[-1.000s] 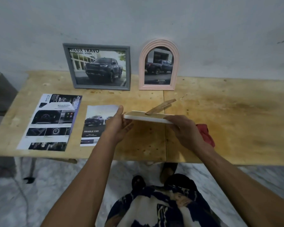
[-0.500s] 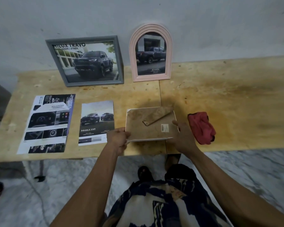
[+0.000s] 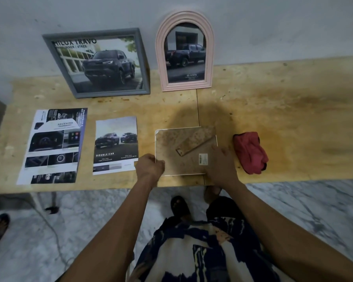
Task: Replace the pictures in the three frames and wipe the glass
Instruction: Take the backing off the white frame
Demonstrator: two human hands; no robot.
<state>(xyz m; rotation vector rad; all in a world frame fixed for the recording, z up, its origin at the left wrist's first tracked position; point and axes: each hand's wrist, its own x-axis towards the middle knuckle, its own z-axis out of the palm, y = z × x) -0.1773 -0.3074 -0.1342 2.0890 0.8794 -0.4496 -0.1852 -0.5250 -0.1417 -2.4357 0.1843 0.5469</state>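
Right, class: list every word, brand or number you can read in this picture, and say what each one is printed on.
"HILUX TRAVO": picture in the grey frame; the line beneath is blurred.
"TOYOTA": picture in the pink arched frame; smaller lines unreadable.
"DOUBLE CAB": small brochure sheet; fine print too small.
"ADVANCED": large brochure sheet; the rest is blurred.
Sticker on the face-down frame: unreadable.

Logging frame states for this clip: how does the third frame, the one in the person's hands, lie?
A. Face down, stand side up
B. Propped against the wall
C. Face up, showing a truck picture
A: the frame lies flat on the table, brown backing and stand upward.
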